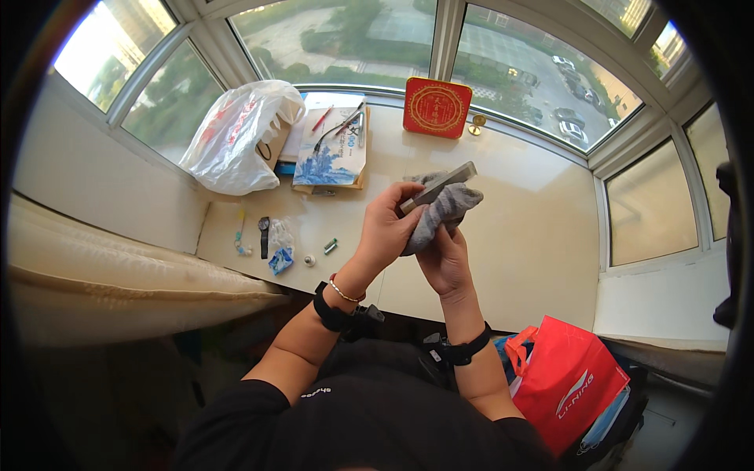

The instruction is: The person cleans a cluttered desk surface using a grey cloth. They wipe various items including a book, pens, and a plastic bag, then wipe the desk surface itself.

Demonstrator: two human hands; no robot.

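Note:
Above the pale windowsill counter (530,235), my left hand (390,221) grips the lower end of a flat grey rectangular object (439,187), whose exact kind I cannot tell. A crumpled grey cloth (439,218) lies against its right side and shows behind it as well. My right hand (446,259) holds the cloth from below, its fingertips partly hidden in the folds. The flat object tilts up to the right, its far end sticking out past the cloth.
At the left are a white plastic bag (235,138), books (330,153) with pens on top, a black wristwatch (264,237), a blue packet (281,260) and batteries (330,246). A red square tin (437,108) stands by the window. A red shopping bag (568,382) is below the counter's right edge.

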